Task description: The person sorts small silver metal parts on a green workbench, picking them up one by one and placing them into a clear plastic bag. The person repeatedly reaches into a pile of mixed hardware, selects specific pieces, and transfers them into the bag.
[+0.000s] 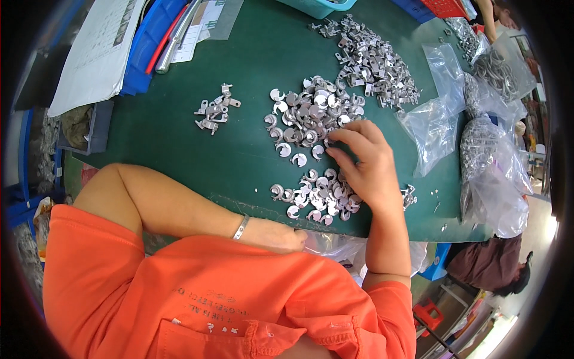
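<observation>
Small round silver metal parts with a crescent-shaped notch lie in a large pile (311, 107) at the middle of the green table. Nearer to me is a second, smaller pile (320, 194) of the same parts. My right hand (371, 164) reaches over from the right, thumb and forefinger bent close together around a small round metal part at the large pile's near right edge. At the table's front edge rests my left hand (284, 237), below the smaller pile; its fingers are mostly hidden. A metal bracelet (241, 227) circles the left wrist.
Small metal brackets form a big heap (376, 63) at the far right and a little group (215, 110) at the left. Clear plastic bags (433, 128) lie along the right. A blue tray (143, 54), papers (95, 54) and a teal basin (317, 6) stand farther back. Other people are at the right.
</observation>
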{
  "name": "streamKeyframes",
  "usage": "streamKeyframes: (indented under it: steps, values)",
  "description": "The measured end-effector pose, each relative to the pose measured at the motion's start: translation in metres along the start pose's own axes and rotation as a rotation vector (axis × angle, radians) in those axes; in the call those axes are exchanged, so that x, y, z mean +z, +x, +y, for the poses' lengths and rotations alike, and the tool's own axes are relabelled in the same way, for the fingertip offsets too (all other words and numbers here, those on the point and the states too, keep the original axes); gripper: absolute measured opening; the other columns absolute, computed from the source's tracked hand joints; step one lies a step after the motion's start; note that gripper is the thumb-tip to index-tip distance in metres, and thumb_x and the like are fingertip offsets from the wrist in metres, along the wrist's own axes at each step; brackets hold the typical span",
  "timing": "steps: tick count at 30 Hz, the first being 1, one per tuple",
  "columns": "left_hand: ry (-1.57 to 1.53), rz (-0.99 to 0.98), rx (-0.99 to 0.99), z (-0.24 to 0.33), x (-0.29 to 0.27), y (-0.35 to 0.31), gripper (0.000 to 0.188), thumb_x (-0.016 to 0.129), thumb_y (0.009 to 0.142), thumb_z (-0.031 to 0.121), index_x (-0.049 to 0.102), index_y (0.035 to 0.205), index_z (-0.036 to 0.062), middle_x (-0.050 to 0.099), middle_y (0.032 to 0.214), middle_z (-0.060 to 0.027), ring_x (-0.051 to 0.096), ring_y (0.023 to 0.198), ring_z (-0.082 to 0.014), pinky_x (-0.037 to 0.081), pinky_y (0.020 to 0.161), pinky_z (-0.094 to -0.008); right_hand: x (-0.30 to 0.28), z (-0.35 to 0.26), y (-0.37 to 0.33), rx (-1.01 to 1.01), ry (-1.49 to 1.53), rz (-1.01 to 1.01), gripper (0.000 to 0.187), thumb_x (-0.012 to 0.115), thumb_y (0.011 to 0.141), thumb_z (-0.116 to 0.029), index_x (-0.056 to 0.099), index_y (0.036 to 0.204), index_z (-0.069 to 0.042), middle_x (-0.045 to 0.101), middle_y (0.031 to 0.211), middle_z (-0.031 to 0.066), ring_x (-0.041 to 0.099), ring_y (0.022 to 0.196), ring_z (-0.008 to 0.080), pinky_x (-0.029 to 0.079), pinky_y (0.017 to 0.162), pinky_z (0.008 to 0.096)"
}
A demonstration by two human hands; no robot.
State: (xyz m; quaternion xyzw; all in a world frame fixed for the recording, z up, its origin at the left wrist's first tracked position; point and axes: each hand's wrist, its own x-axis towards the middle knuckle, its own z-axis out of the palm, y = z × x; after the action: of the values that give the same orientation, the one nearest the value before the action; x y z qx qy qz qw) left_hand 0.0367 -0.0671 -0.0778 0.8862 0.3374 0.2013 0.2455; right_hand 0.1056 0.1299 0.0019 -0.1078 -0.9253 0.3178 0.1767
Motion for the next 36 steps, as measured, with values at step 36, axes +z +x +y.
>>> streamKeyframes:
  steps: [36]
  values:
    - [-1.221, -0.177, -0.710, -0.005, 0.006, 0.007, 0.053, 0.027, 0.099, 0.036, 0.054, 0.103, -0.0085, 0.061, 0.095, -0.0079, 0.052, 0.088, -0.0151, 0.040, 0.084, -0.0310, -0.019, -0.001, 0.007, -0.102, -0.004, -0.439, 0.004, 0.064, 0.069, -0.010, 0.065, 0.072, -0.007, 0.058, 0.072, 0.0091, 0.058, 0.072, 0.0300, 0.047, 0.062, 0.0381]
